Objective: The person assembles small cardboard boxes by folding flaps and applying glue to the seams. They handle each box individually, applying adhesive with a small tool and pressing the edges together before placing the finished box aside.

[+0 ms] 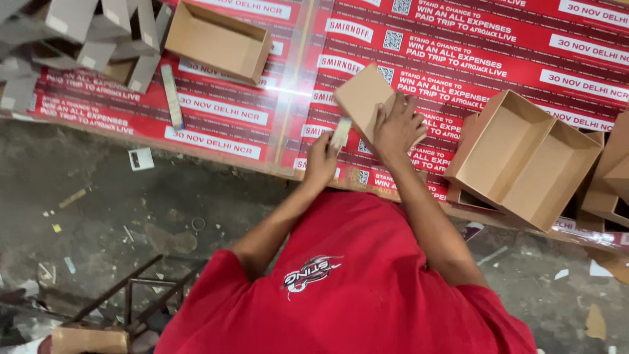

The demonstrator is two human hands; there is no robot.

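My right hand presses down on a small brown cardboard box that lies tilted on the red printed table cover. Just left of it, my left hand grips a small pale flat piece and holds its end against the box's lower left edge. Both forearms reach out from my red shirt over the table's near edge. The underside of the box is hidden.
An open brown box sits at the back. Grey folded cartons pile up at the far left. Open boxes are stacked at the right. A narrow strip lies on the cover. A metal frame stands on the littered floor.
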